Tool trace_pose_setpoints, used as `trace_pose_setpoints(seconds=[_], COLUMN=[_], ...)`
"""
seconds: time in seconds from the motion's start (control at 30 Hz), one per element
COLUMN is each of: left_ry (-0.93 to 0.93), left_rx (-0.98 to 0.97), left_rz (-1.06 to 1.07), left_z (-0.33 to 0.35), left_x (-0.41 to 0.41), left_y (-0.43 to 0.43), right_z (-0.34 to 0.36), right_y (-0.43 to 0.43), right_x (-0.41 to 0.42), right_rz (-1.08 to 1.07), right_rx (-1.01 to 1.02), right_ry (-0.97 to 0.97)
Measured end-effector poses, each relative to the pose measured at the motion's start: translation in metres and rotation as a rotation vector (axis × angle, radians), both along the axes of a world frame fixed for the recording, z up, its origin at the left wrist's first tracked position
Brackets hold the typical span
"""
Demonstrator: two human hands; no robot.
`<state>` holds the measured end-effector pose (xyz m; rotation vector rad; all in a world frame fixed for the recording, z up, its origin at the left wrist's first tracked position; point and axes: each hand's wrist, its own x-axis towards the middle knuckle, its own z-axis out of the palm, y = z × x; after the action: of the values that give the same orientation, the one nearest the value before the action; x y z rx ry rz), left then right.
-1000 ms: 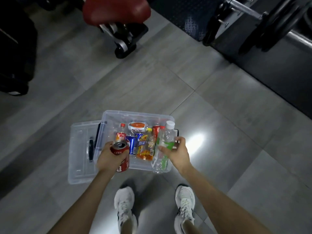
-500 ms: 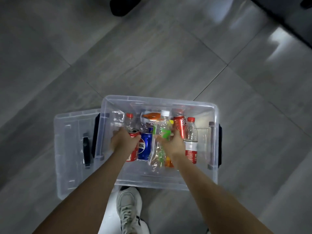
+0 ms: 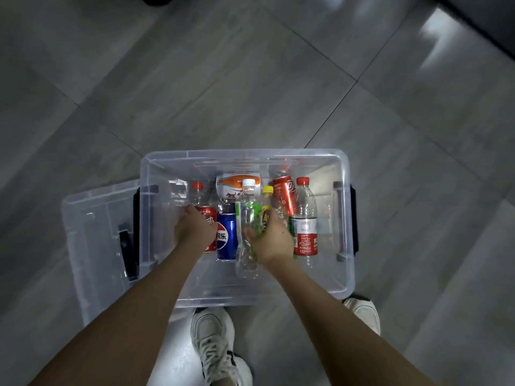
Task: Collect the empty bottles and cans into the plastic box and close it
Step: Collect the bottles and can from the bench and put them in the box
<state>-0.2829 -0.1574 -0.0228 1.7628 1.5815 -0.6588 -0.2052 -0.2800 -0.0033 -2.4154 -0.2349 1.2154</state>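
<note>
A clear plastic box (image 3: pixel 345 274) stands open on the grey floor in front of my feet. Several empty bottles and cans lie inside it, among them a blue cola can (image 3: pixel 226 238) and a red-labelled bottle (image 3: pixel 306 218). My left hand (image 3: pixel 193 232) is down inside the box, shut on a red can (image 3: pixel 209 215) at the left of the row. My right hand (image 3: pixel 271 240) grips a clear bottle with a green label (image 3: pixel 248 218), lying lengthwise in the middle. The transparent lid (image 3: pixel 94 240) lies to the left of the box.
Black latches sit on both short sides of the box (image 3: pixel 354 218). My two white shoes (image 3: pixel 214 341) stand just below the box's near edge. Grey floor tiles (image 3: pixel 250 79) surround the box. A dark object (image 3: pixel 485 18) cuts the top right corner.
Both hands have gone down from above the near rim into the box with the red can and the green-labelled bottle. My view has tilted down and moved closer.
</note>
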Motion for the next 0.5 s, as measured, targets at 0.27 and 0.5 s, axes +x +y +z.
trace_pose_setpoints(seconds=[0.27,0.5], left_ry=[-0.161,-0.447], left_rx=[0.098,0.074], left_rz=[-0.167,-0.393], left_z=[0.136,0.318], left_x=[0.048,0.145], left_y=[-0.035,-0.139], right_z=[0.119,0.289], right_y=[-0.071,-0.188], right_x=[0.038,0.097], right_rz=[-0.047,-0.302], right_rx=[-0.001,0.021], right_ry=[-0.061,-0.179])
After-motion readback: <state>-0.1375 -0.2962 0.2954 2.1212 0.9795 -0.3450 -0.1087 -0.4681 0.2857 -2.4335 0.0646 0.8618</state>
